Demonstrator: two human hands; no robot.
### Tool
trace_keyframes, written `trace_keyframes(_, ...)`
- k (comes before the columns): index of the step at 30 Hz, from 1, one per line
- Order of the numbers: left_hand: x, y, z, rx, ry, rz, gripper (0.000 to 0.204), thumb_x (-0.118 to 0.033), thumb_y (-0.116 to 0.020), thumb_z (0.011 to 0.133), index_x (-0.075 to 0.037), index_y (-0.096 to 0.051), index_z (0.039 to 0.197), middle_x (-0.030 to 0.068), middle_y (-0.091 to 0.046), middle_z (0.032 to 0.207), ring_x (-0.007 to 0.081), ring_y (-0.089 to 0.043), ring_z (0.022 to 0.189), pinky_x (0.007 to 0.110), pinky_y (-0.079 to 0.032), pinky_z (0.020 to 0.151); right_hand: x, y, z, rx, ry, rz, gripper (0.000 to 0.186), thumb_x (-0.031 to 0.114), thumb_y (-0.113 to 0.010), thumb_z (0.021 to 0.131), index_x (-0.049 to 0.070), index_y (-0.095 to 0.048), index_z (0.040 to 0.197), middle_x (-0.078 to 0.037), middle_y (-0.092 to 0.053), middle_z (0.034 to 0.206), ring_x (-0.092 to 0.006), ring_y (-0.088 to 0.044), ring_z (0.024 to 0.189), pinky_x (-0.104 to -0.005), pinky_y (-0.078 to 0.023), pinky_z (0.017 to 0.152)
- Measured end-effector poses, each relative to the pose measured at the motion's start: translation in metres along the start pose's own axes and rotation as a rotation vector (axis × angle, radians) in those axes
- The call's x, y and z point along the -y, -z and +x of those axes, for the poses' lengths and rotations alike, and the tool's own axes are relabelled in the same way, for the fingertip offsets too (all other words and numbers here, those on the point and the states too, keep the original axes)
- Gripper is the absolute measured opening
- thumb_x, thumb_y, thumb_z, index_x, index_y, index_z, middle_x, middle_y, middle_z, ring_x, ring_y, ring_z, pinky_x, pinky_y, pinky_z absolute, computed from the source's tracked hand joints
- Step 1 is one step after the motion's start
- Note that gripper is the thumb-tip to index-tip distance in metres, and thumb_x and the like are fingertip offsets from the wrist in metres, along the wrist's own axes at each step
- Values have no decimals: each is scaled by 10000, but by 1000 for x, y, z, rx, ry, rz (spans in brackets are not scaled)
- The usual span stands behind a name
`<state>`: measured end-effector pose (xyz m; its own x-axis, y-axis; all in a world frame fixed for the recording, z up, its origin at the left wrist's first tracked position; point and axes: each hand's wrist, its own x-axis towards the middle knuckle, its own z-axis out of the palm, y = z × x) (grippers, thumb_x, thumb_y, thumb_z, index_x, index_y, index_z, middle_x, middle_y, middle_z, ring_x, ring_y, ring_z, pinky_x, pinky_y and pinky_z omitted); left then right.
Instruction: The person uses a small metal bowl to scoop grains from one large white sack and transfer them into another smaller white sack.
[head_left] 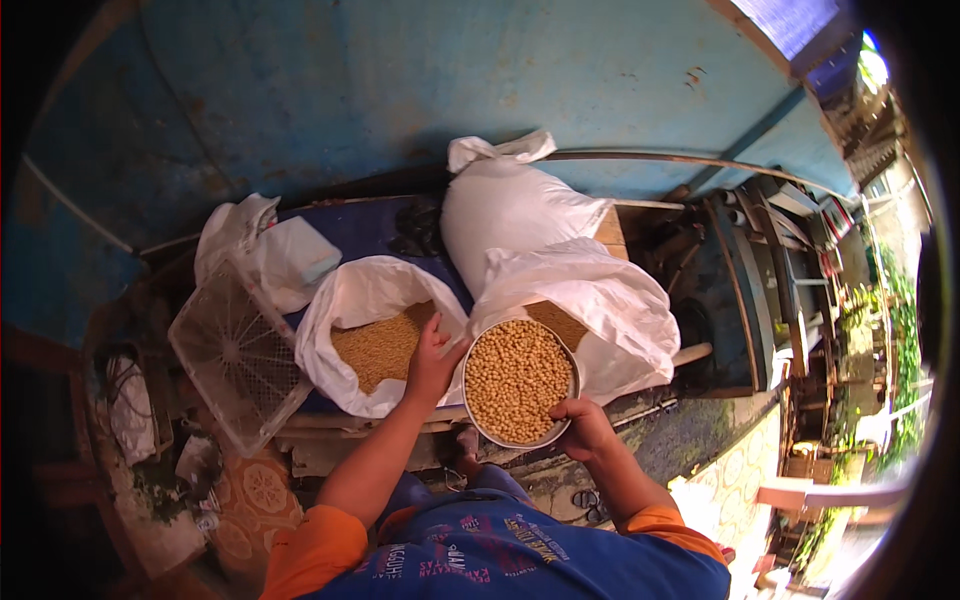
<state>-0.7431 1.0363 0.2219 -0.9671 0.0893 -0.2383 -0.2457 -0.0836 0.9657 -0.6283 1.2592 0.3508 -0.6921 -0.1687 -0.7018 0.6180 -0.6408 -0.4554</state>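
Note:
A round metal bowl [576,380] full of round tan beans [517,375] is in front of me, over the near edge of the right-hand white sack [630,320]. My right hand [585,430] grips the bowl's lower right rim, thumb over the edge by the beans. Left of the bowl, my left hand [432,362] is raised with its fingers apart, close to the bowl's rim; whether it touches is hard to see. Behind that hand, another open white sack [318,330] holds tan grains [380,350]. More grains [556,322] show inside the right-hand sack, partly hidden by the bowl.
A tied, full white sack [515,215] stands behind the open ones, against a blue wall [400,90]. At the left, a clear plastic crate [235,350] leans beside a bundle of white bags [285,255]. Wooden shelving [750,290] stands at the right. Sandals [588,503] lie on the floor.

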Motion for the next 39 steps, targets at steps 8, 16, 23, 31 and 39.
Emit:
trace_keyframes(8, -21, 77, -130, -522, -123, 773, 446, -221, -702, 824, -134, -592, 1247, 233, -433, 1364, 367, -269, 1345, 451, -222, 1092, -25, -83, 64, 113, 61, -160, 734, -50, -492, 721, 71, -316, 1423, -154, -512, 1291, -316, -597, 1048, -438, -564, 814)
trace_keyframes(16, 60, 101, -117, -466, 176, 8, 501, -256, -646, 878, -60, -522, 1323, 198, -408, 1409, 314, -372, 1311, 378, -311, 1076, -72, -95, 183, -273, 666, -1170, 888, -29, -589, 695, 95, -195, 1481, -265, -386, 1319, -422, -499, 1105, -469, -461, 937)
trace_keyframes(23, 63, 108, -112, -408, 212, -38, 504, -220, -630, 885, 24, -503, 1308, 187, -536, 1295, 286, -517, 1181, 362, -387, 1013, -85, -116, 203, -275, 1048, -1681, 786, -80, -593, 741, 211, -366, 1434, -294, -342, 1272, -487, -370, 1194, -498, -375, 1004)
trace_keyframes(31, 54, 109, -112, -372, 242, -94, 510, -209, -622, 899, 41, -481, 1321, 186, -543, 1302, 262, -525, 1182, 343, -408, 986, -72, -111, 190, -80, 1695, -1817, 773, -101, -651, 598, 221, -565, 1296, -179, -406, 1183, -426, -438, 1132, -489, -441, 941)
trace_keyframes(39, 53, 113, -115, -340, 227, -158, 539, -187, -648, 875, -8, -463, 1347, 187, -467, 1333, 293, -502, 1178, 369, -407, 989, -57, -119, 98, -145, 1431, -984, 985, -125, -687, 657, 83, -193, 1483, -149, -219, 1369, -300, -280, 1309, -427, -406, 1002)
